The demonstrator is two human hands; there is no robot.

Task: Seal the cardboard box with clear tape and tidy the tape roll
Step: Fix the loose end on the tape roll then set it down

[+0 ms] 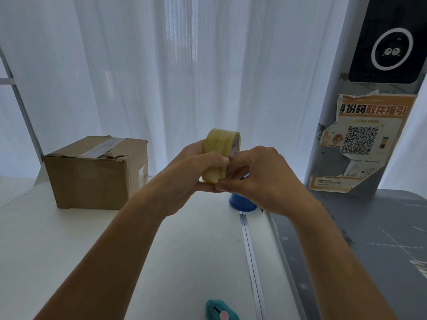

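Note:
A yellowish roll of clear tape [220, 144] is held upright above the white table, in the middle of the view. My left hand [196, 172] grips the roll, thumb across its outer face and fingers under it. My right hand [256, 179] has its fingertips pinched at the roll's lower edge. The brown cardboard box [92, 179] stands at the left rear of the table, apart from both hands. A strip of old tape runs across its closed, torn top flaps.
A blue cup-like object [241, 203] sits on the table just behind my right hand. A teal utility cutter [221, 311] lies at the near edge. A grey cutting mat [369, 250] covers the right side. A grey pillar with a torn poster [360, 139] rises behind it.

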